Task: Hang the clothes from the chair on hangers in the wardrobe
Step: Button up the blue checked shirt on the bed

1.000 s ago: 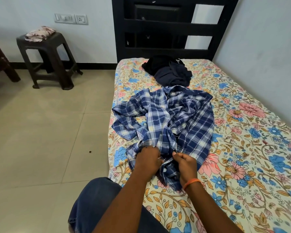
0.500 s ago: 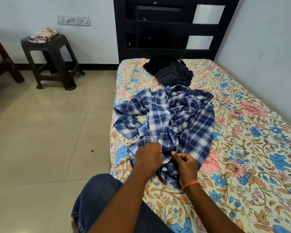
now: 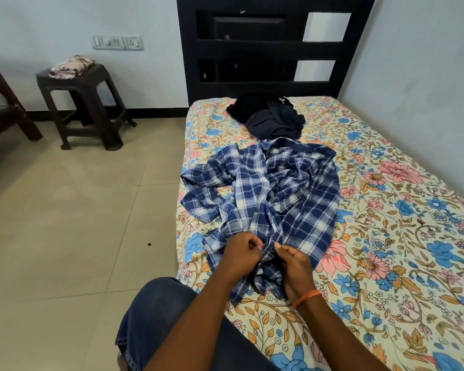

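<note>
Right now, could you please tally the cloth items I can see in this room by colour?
Blue and white plaid: 1, the plaid shirt on the bed, pinched by the left hand and right hand.
Dark, black or navy: 2, the black garment and the navy garment.
Pale floral: 1, the folded cloth on the stool.
Total: 4
</note>
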Tool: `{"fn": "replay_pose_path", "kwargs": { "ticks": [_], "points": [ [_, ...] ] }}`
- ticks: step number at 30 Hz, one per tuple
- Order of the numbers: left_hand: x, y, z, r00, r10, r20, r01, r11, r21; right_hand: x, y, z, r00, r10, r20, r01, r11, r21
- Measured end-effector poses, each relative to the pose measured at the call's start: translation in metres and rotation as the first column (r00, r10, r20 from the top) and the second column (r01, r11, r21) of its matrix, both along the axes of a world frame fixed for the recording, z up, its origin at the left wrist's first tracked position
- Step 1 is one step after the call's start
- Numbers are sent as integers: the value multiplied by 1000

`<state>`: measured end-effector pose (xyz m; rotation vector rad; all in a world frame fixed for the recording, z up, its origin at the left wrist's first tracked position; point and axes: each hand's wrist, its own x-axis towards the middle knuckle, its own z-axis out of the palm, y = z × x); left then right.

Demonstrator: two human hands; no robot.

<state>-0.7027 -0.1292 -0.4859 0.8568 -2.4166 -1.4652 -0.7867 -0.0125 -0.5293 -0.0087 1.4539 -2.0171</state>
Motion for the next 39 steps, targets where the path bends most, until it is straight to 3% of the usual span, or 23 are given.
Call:
{"fn": "replay_pose_path", "kwargs": {
  "ticks": [3, 9, 14, 18, 21, 25, 29, 34, 39],
  "points": [
    [2, -10, -3, 995, 102, -17, -101, 992, 73, 0, 0, 0, 1000, 3, 11, -3, 1000, -11],
    [-1, 1, 0, 994, -18, -106, 24, 998, 50, -2, -1, -1, 997, 21, -81, -17, 999, 51],
    [-4, 2, -1, 989, 15, -145, -27, 997, -78, -1, -1, 3, 993, 39, -115, -26, 994, 105],
    [-5, 5, 1, 989, -13, -147, 6, 999, -47, -3, -3, 3, 984, 47, -173, -13, 982, 189],
    [-6, 4, -1, 985, 55, -166, -51, 998, 29, 0, -3, 6, 972, 56, -227, -5, 975, 222],
    [-5, 1, -1, 989, 68, -133, -53, 992, 110, 3, -4, 13, 988, 8, -155, 18, 986, 166],
    [-5, 2, 0, 994, 18, -104, -10, 997, 76, 3, -5, 18, 997, -39, -67, 46, 994, 98],
    [-6, -1, 3, 991, 65, -119, -56, 995, 80, -3, 8, 37, 973, 64, -224, -14, 976, 219],
    [0, -2, 6, 995, -20, -101, 23, 999, 25, -52, 43, 85, 944, 263, -202, -190, 929, 319]
  ]
}}
